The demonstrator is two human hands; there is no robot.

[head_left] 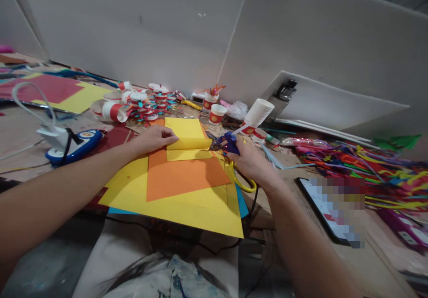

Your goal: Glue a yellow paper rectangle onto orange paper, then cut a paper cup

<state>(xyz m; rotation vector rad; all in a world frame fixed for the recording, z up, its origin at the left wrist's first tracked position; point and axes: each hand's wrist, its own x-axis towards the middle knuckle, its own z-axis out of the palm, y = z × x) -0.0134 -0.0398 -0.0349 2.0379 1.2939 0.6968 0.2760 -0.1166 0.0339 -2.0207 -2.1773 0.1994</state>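
Observation:
My left hand (155,138) pinches the left end of a rolled-over strip of yellow paper (189,144). The strip lies on a smaller yellow sheet (183,126). In my right hand (250,157) is a blue hot glue gun (226,142), with a whitish glue stick out of its back. Its nozzle is at the right end of the yellow strip; whether it touches cannot be made out. Beneath are an orange sheet (187,177) and a large yellow sheet (174,213). Yellow scissor handles (247,184) show below my right hand.
Paper cups (256,115) stand behind, beside cut red-and-white cup rings (143,101). A blue power strip (75,146) with a white plug lies left. At right are a phone (324,209) and colourful pipe cleaners (361,164). White boards (133,30) rise behind the table.

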